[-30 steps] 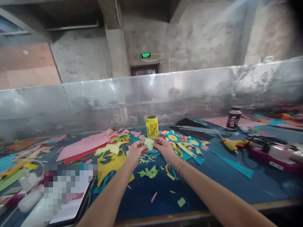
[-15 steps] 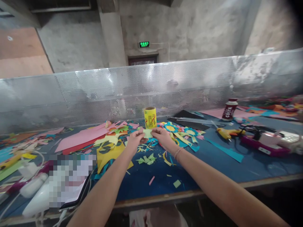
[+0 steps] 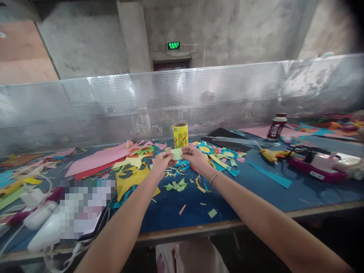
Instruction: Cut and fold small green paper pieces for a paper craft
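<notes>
Head view: fingers (image 3: 187, 151) pinch paper (image 3: 176, 153) edges, roll (image 3: 181, 136) behind.

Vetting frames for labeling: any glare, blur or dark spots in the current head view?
Head view: glare patches on the perforated metal panel; upper right corner falls to black; mosaic blocks over the dark-edged device at left; held pale green paper looks soft, fine detail lost.

My paper slip (image 3: 176, 153) is plain pale green, my desk (image 3: 162, 218) deep blue. Near the far edge, the roll (image 3: 181, 135) is yellow with red and dark print; farther right, the bottle (image 3: 276, 128) is maroon with white lettering, the power strip (image 3: 305, 171) purple.
</notes>
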`<state>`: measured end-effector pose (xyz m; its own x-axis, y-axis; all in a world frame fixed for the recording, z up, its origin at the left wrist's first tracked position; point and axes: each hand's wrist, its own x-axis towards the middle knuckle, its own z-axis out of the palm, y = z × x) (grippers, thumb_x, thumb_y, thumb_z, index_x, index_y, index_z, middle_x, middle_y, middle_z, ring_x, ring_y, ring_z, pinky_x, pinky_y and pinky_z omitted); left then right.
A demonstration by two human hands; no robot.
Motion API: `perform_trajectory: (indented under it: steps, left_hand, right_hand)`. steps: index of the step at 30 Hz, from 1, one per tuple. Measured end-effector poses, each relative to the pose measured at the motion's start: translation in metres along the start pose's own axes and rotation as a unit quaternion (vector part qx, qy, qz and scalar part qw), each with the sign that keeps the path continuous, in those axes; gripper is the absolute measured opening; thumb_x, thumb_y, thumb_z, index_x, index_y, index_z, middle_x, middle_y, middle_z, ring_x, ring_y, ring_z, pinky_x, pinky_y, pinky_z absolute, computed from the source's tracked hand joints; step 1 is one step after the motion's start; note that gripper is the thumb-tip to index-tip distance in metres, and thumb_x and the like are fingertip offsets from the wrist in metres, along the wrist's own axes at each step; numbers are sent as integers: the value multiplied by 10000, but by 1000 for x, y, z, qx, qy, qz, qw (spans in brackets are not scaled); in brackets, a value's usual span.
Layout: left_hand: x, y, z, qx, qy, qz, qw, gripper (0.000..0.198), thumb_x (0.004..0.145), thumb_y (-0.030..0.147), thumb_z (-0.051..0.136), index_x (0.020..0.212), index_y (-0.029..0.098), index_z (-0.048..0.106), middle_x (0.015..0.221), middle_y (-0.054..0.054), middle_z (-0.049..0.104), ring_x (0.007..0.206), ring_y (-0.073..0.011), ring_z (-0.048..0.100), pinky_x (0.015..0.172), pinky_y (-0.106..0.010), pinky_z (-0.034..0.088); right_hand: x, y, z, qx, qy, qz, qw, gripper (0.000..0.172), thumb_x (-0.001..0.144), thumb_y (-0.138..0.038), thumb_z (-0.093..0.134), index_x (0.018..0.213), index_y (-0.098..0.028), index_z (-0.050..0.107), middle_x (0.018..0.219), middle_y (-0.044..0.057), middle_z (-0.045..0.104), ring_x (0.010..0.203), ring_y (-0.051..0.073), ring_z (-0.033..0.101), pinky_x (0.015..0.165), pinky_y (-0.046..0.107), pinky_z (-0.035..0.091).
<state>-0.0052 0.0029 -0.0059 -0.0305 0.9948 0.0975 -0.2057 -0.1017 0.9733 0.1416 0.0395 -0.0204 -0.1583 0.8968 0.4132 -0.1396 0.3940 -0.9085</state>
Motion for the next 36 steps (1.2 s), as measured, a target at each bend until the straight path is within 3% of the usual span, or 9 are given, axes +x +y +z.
perform_trajectory:
  steps: [5, 9, 16, 20, 26, 36]
  left_hand:
    - [-2, -1, 0, 22, -31, -6, 999, 175, 582, 230, 709, 638, 139, 571, 570, 9, 566, 554, -113, 574, 633, -281, 491]
    - [-3, -3, 2, 41, -66, -12, 997, 203, 559, 229, 726, 690, 130, 606, 635, -16, 594, 590, -118, 575, 656, -296, 490]
    - [-2, -2, 1, 50, -51, 52, 996, 157, 590, 241, 691, 680, 136, 617, 667, -11, 610, 578, -102, 557, 653, -281, 488]
    - [-3, 0, 1, -7, -25, 25, 999, 135, 588, 193, 680, 698, 138, 624, 648, -7, 618, 560, -96, 567, 657, -269, 490]
    - [-5, 3, 2, -58, -13, 8, 998, 124, 587, 145, 679, 687, 123, 609, 635, -11, 624, 559, -102, 589, 639, -257, 499]
    - [-4, 6, 3, -127, -16, -68, 989, 124, 658, 111, 622, 769, 129, 572, 687, -49, 649, 586, -128, 623, 609, -248, 516]
  right_hand:
    - [-2, -1, 1, -2, 4, -8, 1000, 258, 581, -200, 667, 818, -182, 568, 775, 18, 660, 758, 145, 620, 784, 336, 488]
    - [-3, -5, 2, -13, 8, -23, 1000, 243, 615, -238, 662, 829, -182, 563, 803, 31, 666, 791, 153, 626, 794, 341, 487]
    - [-2, -9, 1, -56, -5, -58, 997, 227, 627, -279, 663, 777, -191, 517, 767, 21, 634, 755, 149, 613, 760, 333, 492]
    - [-4, -10, 1, -69, -9, -92, 993, 224, 643, -280, 645, 758, -205, 469, 772, 4, 601, 737, 138, 603, 735, 314, 491]
    - [-6, -8, 1, -136, -55, -101, 984, 128, 687, -256, 588, 772, -183, 527, 741, 14, 596, 720, 139, 588, 721, 314, 480]
    - [-2, -4, 0, -103, -58, -101, 988, 153, 665, -235, 604, 806, -187, 567, 751, 15, 607, 721, 134, 588, 740, 317, 486]
